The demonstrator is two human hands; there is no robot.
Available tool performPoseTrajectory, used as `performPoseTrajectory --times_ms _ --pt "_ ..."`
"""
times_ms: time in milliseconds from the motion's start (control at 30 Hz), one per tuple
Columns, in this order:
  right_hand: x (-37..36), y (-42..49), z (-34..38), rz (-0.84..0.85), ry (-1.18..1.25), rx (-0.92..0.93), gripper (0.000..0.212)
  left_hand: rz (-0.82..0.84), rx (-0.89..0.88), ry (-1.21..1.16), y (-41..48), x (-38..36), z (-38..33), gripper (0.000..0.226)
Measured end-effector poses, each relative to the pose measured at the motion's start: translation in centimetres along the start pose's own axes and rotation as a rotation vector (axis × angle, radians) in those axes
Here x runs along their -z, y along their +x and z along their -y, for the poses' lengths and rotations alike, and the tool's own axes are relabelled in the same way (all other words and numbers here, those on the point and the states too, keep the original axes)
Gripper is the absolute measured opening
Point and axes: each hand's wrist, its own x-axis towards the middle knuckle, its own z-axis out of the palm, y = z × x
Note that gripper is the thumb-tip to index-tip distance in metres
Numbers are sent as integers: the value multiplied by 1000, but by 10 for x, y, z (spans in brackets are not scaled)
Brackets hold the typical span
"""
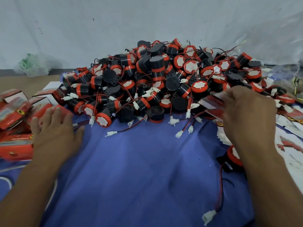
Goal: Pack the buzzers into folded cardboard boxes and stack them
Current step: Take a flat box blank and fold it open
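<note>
The buzzers (157,76) lie in one big heap at the far side of a blue cloth (147,169). Each is a short black drum with a red band or red cap. Many caps show a white centre. Thin red and black wires trail from them, ending in small white plugs that spill over the cloth in front of the heap.

Left of the heap stand the folded boxes (14,112), red with white insides, some with open ends. The left grip (54,128) is released, with its fingers laid flat and fairly straight on top of a red box (44,112) at the heap's left edge.

At the heap's right front edge, the right grip (247,115) is clenched on a flat box (211,102), red and white and blurred, which touches the nearest buzzers. Further right of the heap lies a spread of flat cardboard (288,145), white with red print.

One loose buzzer (232,156) sits well in front of the heap, beside the right wrist, and its wire runs down to a white plug (209,216).
</note>
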Motion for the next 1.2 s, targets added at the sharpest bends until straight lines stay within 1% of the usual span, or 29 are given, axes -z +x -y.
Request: performPoseTrajectory --times_ms 33,67,100,133,167,233,267,300,367,400,467,533,567,633,733,800,833,900,967,1000,1033,1100,1133,1167,1200 --pt "2 -1 11 -65 88 85 13 -53 -30 -66 0 8 -7 50" --pt "1 -5 22 -91 150 182 14 -80 -79 -180 -1 17 -16 54" --pt "-2 -11 34 -100 205 282 16 -82 -113 -353 -4 28 -29 57" --pt "-9 -18 45 -101 271 367 16 -47 -125 -573 -10 38 -43 59" --pt "-16 -27 57 -93 352 423 13 27 -115 -796 -17 46 -58 61" --pt "-27 -45 76 -25 568 424 4 279 -45 -1231 -35 55 -89 69" --pt "-31 -53 84 51 695 400 7 404 14 -1427 -43 54 -102 77" --pt "-33 -59 90 162 821 379 9 493 77 -1585 -50 50 -111 88" --pt "-35 -66 95 466 1000 359 16 575 154 -1803 -55 43 -118 106" --pt "-37 -67 93 628 1009 353 28 593 138 -1863 -55 39 -117 108" --pt "-41 -69 84 899 918 369 62 640 59 -1882 -55 33 -112 106" --pt "-44 -70 74 1072 804 391 89 676 8 -1832 -56 29 -110 106" --pt "-44 -69 69 1124 766 395 98 672 -18 -1794 -58 28 -110 105" --pt "-47 -69 62 1151 696 402 106 642 -56 -1736 -59 26 -110 107" --pt "-53 -65 55 1064 570 437 107 646 -22 -1832 -57 26 -108 113" --pt "-54 -63 55 1018 584 406 105 666 10 -1865 -57 26 -105 116" --pt "-54 -62 56 993 610 378 104 670 -1 -1851 -57 28 -104 117" --pt "-53 -60 57 940 670 318 105 681 -83 -1785 -57 34 -105 118" --pt "-50 -59 59 939 733 258 107 680 -252 -1684 -58 39 -110 111" --pt "-50 -58 60 957 765 226 106 670 -321 -1653 -60 41 -114 103" --pt "-49 -59 61 983 798 195 106 669 -346 -1635 -61 43 -118 93" --pt "-47 -59 62 1032 870 140 107 677 -324 -1625 -63 46 -124 70" --pt "-45 -59 62 1049 905 115 106 674 -316 -1633 -63 46 -125 67" --pt "-44 -58 62 1058 927 98 101 670 -303 -1637 -62 45 -123 71" --pt "-42 -58 62 1059 929 91 93 660 -298 -1636 -62 44 -121 80"
